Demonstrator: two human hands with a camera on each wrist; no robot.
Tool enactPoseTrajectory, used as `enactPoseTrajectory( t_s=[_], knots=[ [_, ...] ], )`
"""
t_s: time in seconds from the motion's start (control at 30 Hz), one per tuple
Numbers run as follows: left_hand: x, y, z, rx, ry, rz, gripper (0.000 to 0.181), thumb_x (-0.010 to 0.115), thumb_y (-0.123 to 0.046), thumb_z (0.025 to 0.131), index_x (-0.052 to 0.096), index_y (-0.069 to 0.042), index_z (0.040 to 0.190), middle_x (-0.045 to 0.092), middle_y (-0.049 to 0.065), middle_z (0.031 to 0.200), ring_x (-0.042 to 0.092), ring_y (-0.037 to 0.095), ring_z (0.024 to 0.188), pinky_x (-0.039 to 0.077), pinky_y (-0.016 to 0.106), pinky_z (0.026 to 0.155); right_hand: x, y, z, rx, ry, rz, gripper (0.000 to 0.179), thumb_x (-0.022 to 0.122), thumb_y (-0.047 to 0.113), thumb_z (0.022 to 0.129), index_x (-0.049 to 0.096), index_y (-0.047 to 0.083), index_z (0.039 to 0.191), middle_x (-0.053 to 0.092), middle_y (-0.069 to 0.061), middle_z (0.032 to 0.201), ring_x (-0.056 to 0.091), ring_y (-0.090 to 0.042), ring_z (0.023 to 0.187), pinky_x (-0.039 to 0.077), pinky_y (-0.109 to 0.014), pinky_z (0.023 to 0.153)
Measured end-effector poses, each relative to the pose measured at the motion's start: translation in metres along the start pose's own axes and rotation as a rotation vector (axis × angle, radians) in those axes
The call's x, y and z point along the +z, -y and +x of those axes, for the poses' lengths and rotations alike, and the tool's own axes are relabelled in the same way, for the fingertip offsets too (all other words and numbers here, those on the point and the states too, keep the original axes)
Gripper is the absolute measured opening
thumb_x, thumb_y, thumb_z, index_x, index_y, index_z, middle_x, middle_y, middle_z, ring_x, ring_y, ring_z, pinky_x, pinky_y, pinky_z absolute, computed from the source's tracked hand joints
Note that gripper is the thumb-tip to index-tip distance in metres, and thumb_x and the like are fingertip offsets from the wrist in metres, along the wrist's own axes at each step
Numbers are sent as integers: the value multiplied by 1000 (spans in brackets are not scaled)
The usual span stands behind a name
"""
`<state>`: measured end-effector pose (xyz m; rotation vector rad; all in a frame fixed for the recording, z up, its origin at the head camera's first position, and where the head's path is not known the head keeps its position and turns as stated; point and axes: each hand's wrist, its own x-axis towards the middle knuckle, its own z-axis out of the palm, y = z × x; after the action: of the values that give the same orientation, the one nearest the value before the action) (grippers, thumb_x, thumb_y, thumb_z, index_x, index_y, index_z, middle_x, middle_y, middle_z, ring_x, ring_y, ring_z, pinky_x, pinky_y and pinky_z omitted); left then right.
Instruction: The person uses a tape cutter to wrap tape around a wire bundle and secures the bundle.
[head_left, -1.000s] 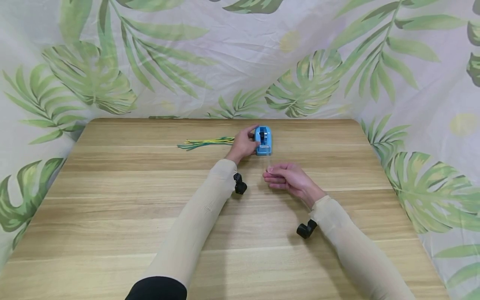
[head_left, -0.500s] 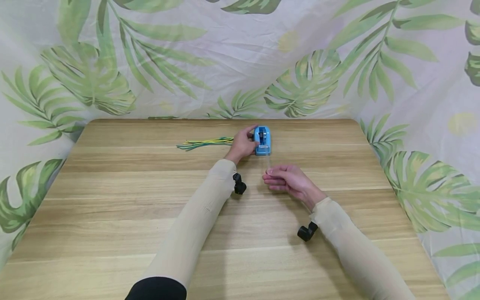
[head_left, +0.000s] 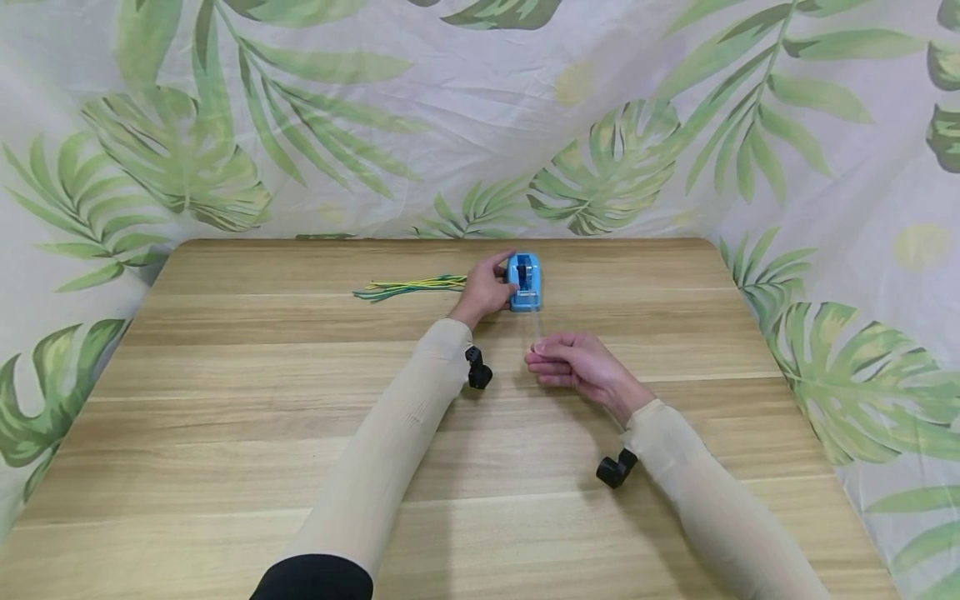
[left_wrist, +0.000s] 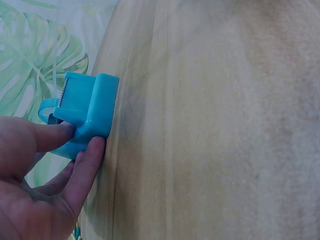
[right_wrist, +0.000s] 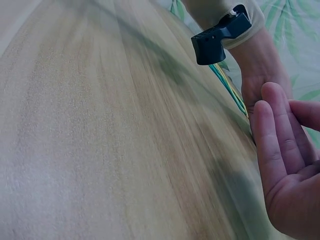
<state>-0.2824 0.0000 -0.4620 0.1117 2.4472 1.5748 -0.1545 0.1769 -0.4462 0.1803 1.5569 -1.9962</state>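
Observation:
A blue tape dispenser (head_left: 524, 283) stands near the back edge of the table. My left hand (head_left: 486, 292) grips its left side; in the left wrist view the thumb (left_wrist: 54, 136) presses by the serrated cutter and the fingers lie along the blue body. A strip of clear tape (head_left: 536, 325) runs from the dispenser toward me. My right hand (head_left: 577, 362) pinches the strip's near end between thumb and forefinger, the other fingers stretched out below. In the right wrist view the right hand (right_wrist: 295, 155) overlaps the left hand, which hides the dispenser.
A bundle of yellow and green twist-tie-like strands (head_left: 412, 286) lies left of the left hand, its right end hidden behind that hand. The wooden table (head_left: 300, 433) ends at a leaf-patterned cloth (head_left: 480, 125). A black camera (head_left: 477, 369) is worn on each wrist.
My right hand has moved very slightly toward me, with the pinched tape stretched a little longer. The left hand keeps its grip on the tape dispenser.

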Motion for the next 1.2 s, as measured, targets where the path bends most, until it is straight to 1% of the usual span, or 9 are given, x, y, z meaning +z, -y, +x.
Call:
enactPoseTrajectory(
  t_s=[0.33,0.47,0.6,0.9,1.2],
  knots=[
    [0,0,0,4,0,-1,63,63,-2,87,40,-25,141,48,15,125,54,25,98,54,26,61,5,1,-3,-11,17,-9,45,61,9,89,45,-14,124,68,-15,98,66,-22,89,49,-40,83],
    [1,0,0,19,-13,-5,63,63,0,86,41,-23,141,50,16,123,55,25,96,53,25,59,4,1,-3,-8,18,-7,45,62,9,89,45,-14,124,68,-15,99,66,-23,90,48,-42,85],
    [1,0,1,22,-20,-2,64,63,0,86,41,-23,141,50,16,123,55,24,95,53,26,59,4,1,-2,-10,18,-9,46,62,8,89,44,-14,125,68,-15,98,66,-23,90,46,-44,87],
    [3,1,4,31,-47,20,63,62,0,86,41,-23,141,52,15,122,56,23,92,53,25,58,4,0,-2,-17,9,-5,37,61,8,89,50,-11,119,68,-15,97,67,-23,88,46,-44,86],
    [3,-1,5,21,-53,36,63,63,-1,86,42,-23,141,52,15,125,56,22,94,53,24,59,5,-1,-2,-1,3,-9,42,62,9,89,47,-13,122,68,-16,99,66,-23,89,48,-42,85]
  ],
)
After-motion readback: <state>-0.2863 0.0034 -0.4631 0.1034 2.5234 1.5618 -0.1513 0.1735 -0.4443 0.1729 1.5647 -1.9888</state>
